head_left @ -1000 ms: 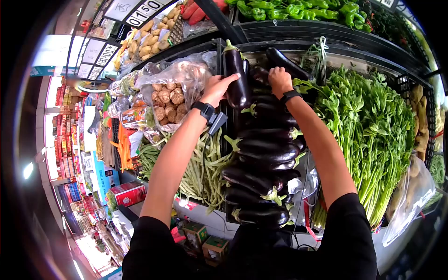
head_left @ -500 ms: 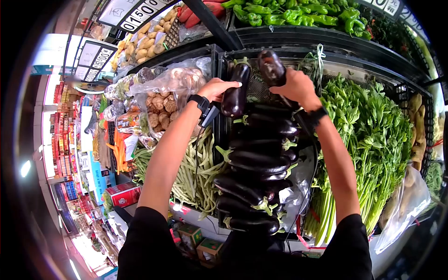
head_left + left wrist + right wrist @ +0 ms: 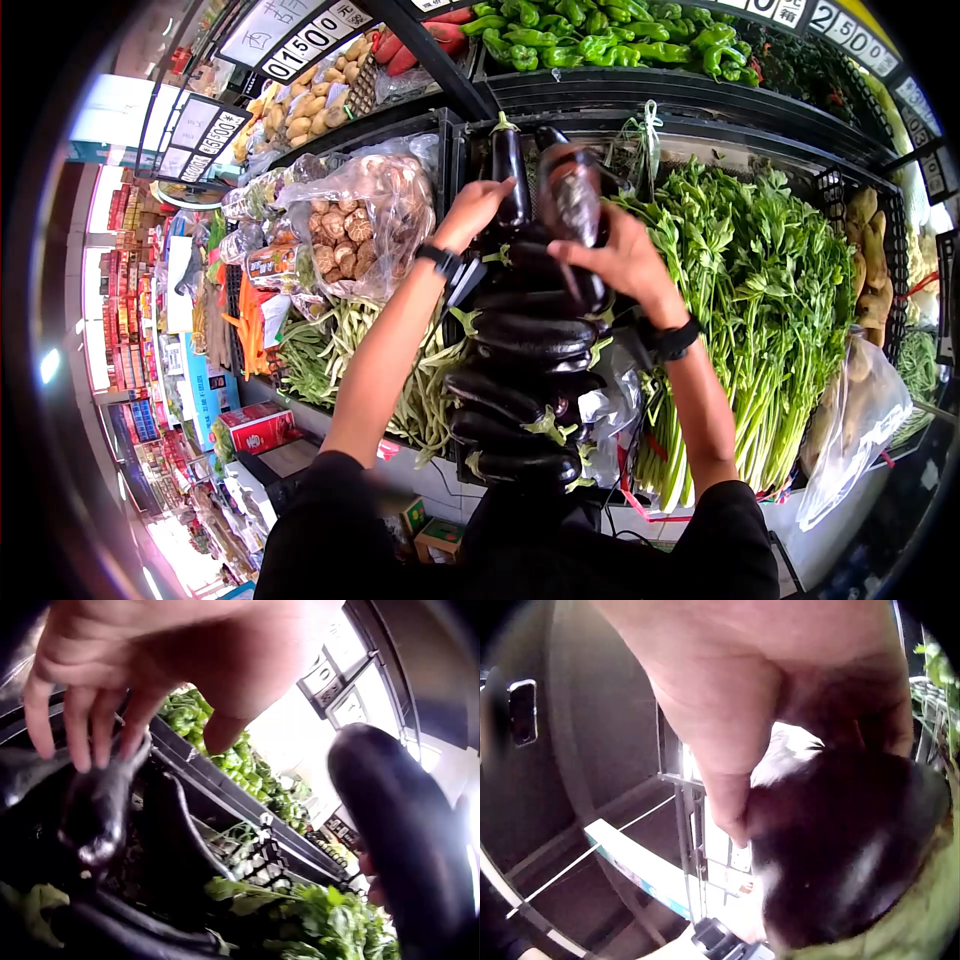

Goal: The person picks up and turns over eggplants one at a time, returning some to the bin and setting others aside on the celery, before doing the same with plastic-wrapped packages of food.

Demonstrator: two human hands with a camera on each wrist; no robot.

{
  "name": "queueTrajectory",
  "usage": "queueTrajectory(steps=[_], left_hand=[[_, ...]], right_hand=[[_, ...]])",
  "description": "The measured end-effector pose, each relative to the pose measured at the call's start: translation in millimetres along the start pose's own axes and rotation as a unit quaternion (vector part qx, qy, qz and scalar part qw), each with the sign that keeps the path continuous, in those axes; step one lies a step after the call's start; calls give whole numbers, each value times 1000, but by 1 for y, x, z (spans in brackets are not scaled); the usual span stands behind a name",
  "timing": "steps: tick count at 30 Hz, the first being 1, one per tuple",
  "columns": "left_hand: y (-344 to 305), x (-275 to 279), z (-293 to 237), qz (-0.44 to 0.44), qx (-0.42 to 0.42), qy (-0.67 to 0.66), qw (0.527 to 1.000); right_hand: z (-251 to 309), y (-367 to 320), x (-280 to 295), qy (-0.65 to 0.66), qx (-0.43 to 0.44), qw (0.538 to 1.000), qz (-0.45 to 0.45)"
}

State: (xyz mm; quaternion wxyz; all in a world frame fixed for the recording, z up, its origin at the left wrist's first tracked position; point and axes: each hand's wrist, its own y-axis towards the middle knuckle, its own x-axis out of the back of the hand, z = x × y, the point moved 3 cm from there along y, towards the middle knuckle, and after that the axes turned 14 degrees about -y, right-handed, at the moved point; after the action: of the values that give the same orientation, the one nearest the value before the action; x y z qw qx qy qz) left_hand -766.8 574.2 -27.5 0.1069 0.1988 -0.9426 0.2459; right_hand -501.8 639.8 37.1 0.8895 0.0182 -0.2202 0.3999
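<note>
1. The left hand (image 3: 478, 212) reaches to the far end of the eggplant bin and lies against the left side of the upright eggplant (image 3: 510, 172), which stands on end with its green stem up, leaning on the bin's back wall.
2. In the left wrist view this hand's grip is spread. The fingers (image 3: 79, 727) hang fairly straight with their tips on the dark skin, and the thumb stands clear of it.
3. The right hand (image 3: 625, 262) holds the raised eggplant (image 3: 575, 205) lifted above the pile, just right of the upright one and nearer the person.
4. Its grip is wrapped round that eggplant. In the right wrist view the thumb (image 3: 727, 787) presses into the glossy skin, with the green cap at the lower right edge.
5. Below both hands the eggplant pile (image 3: 525, 345) runs from far to near down the middle of the display, each one lying crosswise.
6. Left of the pile lie the green beans (image 3: 415, 375), and beyond them a clear bag of mushrooms (image 3: 360, 225).
7. Right of the pile stand bunches of leafy greens (image 3: 770, 290).
8. On the upper shelf, far side, are green peppers (image 3: 600, 35) and, to their left, potatoes (image 3: 300, 100) under the price signs (image 3: 300, 35).
9. A dark band sits on each wrist.
</note>
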Motion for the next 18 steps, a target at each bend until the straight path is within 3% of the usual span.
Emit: queueTrajectory(steps=[2, 3, 5, 7, 9, 11, 12, 14, 15, 17, 18], left_hand=[[-64, -9, -23, 59, 36, -184, 981], [-86, -10, -23, 105, 68, -291, 949], [-139, -18, -49, 133, 9, -225, 965], [-163, -11, -37, 42, -50, -197, 978], [-182, -1, -28, 6, -7, -385, 923], [-190, 18, -8, -31, -21, -429, 903], [-193, 24, -6, -42, -14, -448, 893], [-198, 42, 13, -72, 23, -481, 873], [-201, 46, 13, -82, 27, -486, 869], [-204, 53, 26, -95, 51, -478, 872], [-208, 53, 26, -108, 61, -484, 866]], right_hand=[[8, -11, -19, -36, -7, 999, 25], [12, -16, -29, -47, 3, 998, 35], [27, -21, -47, -23, 45, 998, 34], [46, -21, -61, -98, 46, 991, 78], [59, -19, -78, -153, 164, 970, 96], [71, -5, -71, -148, 158, 947, 238], [72, 11, -62, -195, 113, 939, 260], [59, 54, -45, -149, 25, 973, 177], [27, 97, -51, -222, 42, 969, 97], [-35, 157, -47, -344, -20, 936, -66], [-54, 173, -46, -411, -80, 903, -101]])
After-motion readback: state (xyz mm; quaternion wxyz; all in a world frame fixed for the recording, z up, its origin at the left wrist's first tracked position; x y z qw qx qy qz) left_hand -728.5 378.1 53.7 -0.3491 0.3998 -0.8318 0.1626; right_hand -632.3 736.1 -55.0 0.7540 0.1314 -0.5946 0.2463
